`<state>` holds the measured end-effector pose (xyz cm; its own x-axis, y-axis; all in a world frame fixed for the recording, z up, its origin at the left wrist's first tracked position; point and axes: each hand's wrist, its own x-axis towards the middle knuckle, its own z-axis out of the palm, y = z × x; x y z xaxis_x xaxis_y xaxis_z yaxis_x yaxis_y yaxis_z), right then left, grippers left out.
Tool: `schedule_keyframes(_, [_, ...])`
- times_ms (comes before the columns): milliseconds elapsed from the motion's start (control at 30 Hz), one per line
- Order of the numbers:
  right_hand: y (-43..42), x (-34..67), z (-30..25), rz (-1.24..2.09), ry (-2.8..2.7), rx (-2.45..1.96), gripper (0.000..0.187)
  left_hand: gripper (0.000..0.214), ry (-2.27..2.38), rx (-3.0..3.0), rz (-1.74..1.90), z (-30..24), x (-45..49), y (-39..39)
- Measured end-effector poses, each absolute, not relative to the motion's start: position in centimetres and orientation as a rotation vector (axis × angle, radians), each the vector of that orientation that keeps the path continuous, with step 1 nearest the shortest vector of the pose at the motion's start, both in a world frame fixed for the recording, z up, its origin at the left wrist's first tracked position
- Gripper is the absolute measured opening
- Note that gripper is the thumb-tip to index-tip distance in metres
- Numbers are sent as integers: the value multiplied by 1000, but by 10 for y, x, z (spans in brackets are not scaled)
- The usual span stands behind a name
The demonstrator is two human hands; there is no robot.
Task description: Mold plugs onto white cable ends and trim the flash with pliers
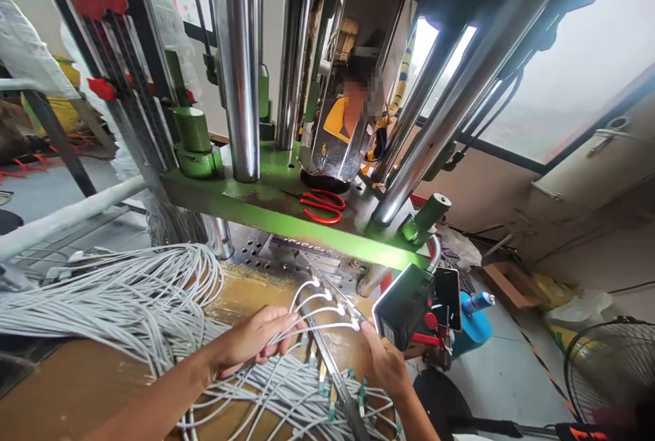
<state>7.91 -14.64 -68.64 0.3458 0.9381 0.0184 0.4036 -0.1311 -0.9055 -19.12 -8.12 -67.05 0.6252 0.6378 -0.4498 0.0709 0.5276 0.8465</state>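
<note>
My left hand (256, 342) is shut on a bunch of thin white cables (312, 311), which fan out to the right with small white ends over a metal mould plate (266, 250). My right hand (383, 362) is close to those ends, its fingers at the lowest cable. Whether those fingers grip it, I cannot tell. Below both hands lies a heap of white cables with green-tipped ends (286, 393), and a larger coil (133, 297) spreads out to the left on a cardboard sheet (66, 379).
Chrome columns (238, 65) rise from a green machine plate (266, 202) carrying red-handled scissors (322, 205). A black box with a phone (414, 304) sits close to my right hand. Beyond the machine stands a person in a yellow vest (338, 120). A fan (608, 373) stands at the lower right.
</note>
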Motion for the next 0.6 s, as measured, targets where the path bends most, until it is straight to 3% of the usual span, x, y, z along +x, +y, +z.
schedule_keyframes(600, [-150,79,-707,1093,-1032,-1569,51,63,884,1020,402,-672,-183,-97])
